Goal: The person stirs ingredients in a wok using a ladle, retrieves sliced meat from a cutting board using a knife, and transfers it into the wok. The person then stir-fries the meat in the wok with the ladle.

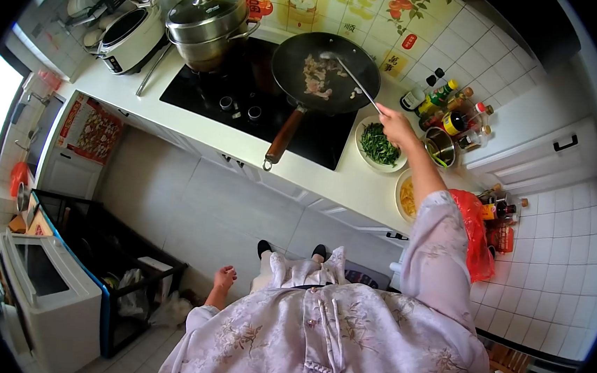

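Note:
My right hand (396, 126) is closed round the handle of a metal ladle (353, 77), whose head rests in a dark wok (290, 70). Pieces of meat (315, 76) lie spread over the wok's bottom. The wok's wooden handle (286, 135) points towards me over the counter edge, untouched. Below my right forearm stands a plate of chopped greens (379, 145), and nearer to me a bowl with yellow food (408, 197), partly hidden by the arm. My left hand (225, 277) hangs low at my side, away from the counter, fingers loosely curled; whether it holds anything is unclear.
A lidded steamer pot (206, 28) stands on the black cooktop (204, 98), left of the wok. Further left is an open rice cooker (126, 36). Sauce bottles (454, 121) and a metal pot (439, 147) stand at the right. A red bag (473, 235) hangs by the counter.

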### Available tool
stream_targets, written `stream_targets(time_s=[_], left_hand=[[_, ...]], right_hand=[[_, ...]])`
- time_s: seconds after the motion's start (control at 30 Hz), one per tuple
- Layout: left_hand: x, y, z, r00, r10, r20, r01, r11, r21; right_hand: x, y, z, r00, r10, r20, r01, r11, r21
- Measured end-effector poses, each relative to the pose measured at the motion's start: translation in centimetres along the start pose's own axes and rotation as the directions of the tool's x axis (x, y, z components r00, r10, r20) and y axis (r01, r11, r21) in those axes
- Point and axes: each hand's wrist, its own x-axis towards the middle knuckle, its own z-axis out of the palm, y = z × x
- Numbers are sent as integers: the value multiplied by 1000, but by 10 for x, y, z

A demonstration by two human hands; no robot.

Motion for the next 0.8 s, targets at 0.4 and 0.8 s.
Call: stream_targets(time_s=[0.4, 0.8], left_hand=[[-21, -45, -16, 996, -29, -78, 39, 992, 123], [-7, -9, 7, 999, -16, -43, 17, 999, 36]], right_hand=[[-60, 36, -43, 961, -274, 45, 277, 928, -251], [-38, 7, -4, 981, -171, 91, 182, 974, -136]])
